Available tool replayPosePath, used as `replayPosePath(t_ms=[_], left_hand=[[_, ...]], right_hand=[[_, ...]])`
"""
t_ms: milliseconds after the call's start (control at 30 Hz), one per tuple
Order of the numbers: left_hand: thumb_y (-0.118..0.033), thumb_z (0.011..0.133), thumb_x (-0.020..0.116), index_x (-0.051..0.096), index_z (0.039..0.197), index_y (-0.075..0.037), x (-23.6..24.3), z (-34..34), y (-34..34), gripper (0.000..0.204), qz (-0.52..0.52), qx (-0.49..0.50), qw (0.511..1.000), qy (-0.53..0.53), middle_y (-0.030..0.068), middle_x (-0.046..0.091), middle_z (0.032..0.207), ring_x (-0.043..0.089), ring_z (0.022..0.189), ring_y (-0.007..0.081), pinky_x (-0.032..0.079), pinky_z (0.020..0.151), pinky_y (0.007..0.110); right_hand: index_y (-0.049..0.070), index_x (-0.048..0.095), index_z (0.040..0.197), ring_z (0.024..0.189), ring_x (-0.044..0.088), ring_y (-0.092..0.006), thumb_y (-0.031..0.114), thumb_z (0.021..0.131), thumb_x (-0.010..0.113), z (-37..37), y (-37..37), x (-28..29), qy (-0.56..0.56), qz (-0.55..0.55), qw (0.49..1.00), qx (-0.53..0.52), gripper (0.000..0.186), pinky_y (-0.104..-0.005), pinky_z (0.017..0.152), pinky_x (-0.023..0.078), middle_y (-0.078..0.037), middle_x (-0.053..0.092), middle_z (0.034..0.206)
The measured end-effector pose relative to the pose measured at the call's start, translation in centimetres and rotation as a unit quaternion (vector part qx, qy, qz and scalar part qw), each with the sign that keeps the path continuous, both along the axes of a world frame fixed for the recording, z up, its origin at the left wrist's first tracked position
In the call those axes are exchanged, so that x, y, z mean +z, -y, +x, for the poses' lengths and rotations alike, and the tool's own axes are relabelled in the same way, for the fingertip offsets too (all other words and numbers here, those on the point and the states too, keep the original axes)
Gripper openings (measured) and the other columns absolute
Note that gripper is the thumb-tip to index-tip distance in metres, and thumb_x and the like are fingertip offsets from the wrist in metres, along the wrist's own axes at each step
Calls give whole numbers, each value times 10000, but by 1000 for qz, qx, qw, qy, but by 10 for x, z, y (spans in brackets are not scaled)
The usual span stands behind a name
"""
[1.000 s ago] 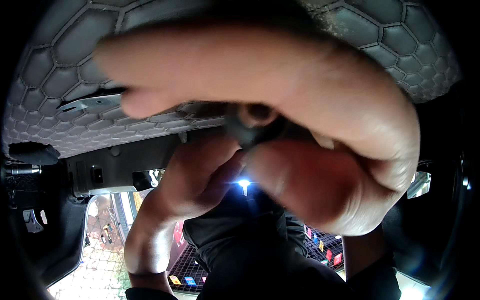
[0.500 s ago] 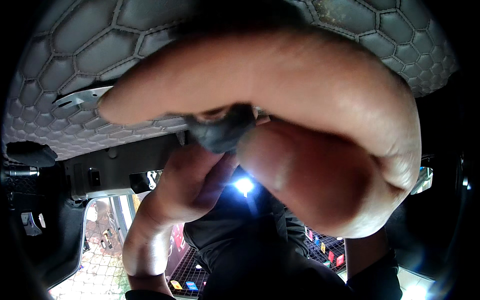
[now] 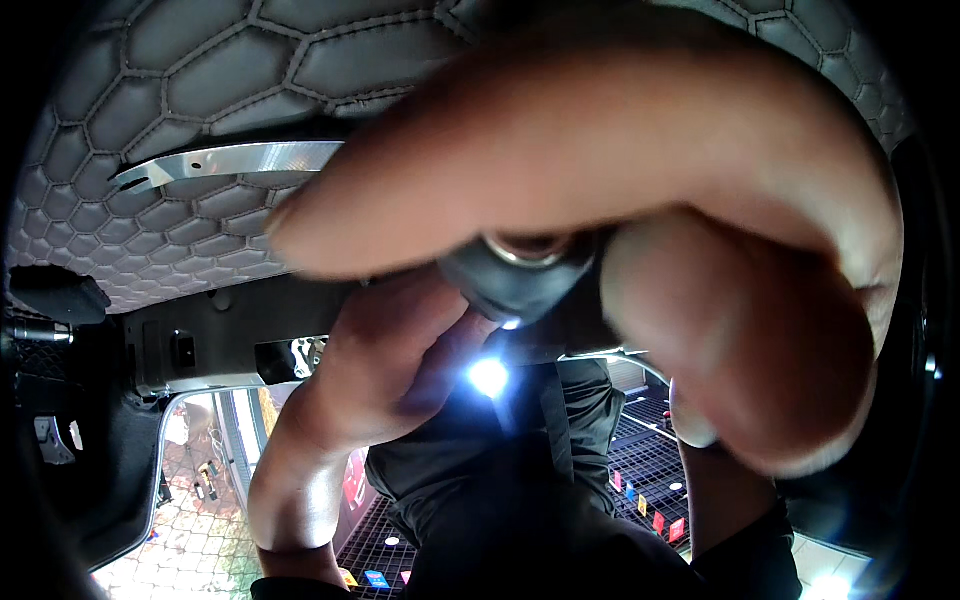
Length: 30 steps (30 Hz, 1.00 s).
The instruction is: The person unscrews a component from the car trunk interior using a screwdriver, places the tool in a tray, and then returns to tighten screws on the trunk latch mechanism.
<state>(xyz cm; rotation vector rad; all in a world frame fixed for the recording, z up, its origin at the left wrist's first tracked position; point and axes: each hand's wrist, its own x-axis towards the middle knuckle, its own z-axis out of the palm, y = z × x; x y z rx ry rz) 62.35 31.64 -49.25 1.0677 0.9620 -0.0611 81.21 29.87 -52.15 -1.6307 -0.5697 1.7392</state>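
Note:
My right hand (image 3: 740, 340) fills the upper and right part of the view, very near the camera. Its index finger stretches left in a curve and its thumb stands apart below; the other fingers are mostly hidden. Behind that index finger shows a dark, rounded piece with a shiny metal ring (image 3: 525, 275), whose kind I cannot make out. My left hand (image 3: 390, 350) reaches up from the lower left, its fingers closed at this dark piece and partly covered. A bare metal strip with holes (image 3: 230, 160) runs along the quilted grey panel (image 3: 220, 85), its right end behind the index finger.
A black trim piece (image 3: 230, 340) with cutouts lies below the panel. At lower left is a window opening (image 3: 205, 490). A bright lamp (image 3: 489, 376) glares in the middle. Dark mesh flooring (image 3: 650, 450) with small coloured tags lies below, beside my dark trousers (image 3: 585, 420).
My right hand has moved right, its thumb drawing away from the dark piece. That piece has shifted slightly right with my left hand, and more of the metal strip shows.

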Motion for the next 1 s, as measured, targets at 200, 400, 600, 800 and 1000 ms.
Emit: replayPosePath(t_ms=[200, 400, 600, 800, 1000], left_hand=[[-107, 891, 801, 679, 1257, -76, 14, 14, 25, 388, -196, 110, 969, -106, 70, 734, 1098, 721, 982, 175, 583, 857, 314], [-64, 902, 732, 622, 1339, -65, 2, -20, -2, 450, -131, -70, 988, 47, 112, 658, 1279, 636, 1184, 236, 474, 1060, 350], [-14, 904, 704, 637, 1316, -70, 2, -14, 21, 421, -31, 72, 997, -11, 139, 672, 1254, 665, 1154, 265, 512, 986, 374], [8, 905, 720, 648, 1309, -69, -2, -11, -3, 418, -91, -76, 993, 16, 139, 729, 1152, 734, 1028, 271, 578, 841, 366], [-9, 937, 689, 623, 1323, -52, -1, -4, 0, 394, -7, 56, 998, 34, 172, 719, 1099, 733, 918, 339, 588, 789, 394]], right_hand=[[-39, 688, 1108, 848, 651, -125, 228, 1040, 626, 10, -2, 4, -5, -1, 1000, -13, 283, -229, 762, 522, -63, 687, 923], [-38, 689, 1101, 843, 649, -124, 231, 1039, 626, 18, -4, 7, 2, -8, 1000, -18, 283, -229, 759, 521, -60, 685, 917], [-36, 690, 1095, 838, 647, -123, 234, 1039, 627, 6, -11, -4, 8, -4, 1000, 2, 283, -228, 757, 521, -57, 683, 911], [-35, 691, 1088, 833, 646, -122, 236, 1039, 628, -7, -1, -7, 11, 2, 1000, 22, 283, -227, 755, 520, -54, 681, 905], [-34, 693, 1081, 828, 644, -121, 239, 1039, 628, -13, -9, -18, 14, 1, 1000, 28, 283, -227, 753, 519, -51, 679, 899]])
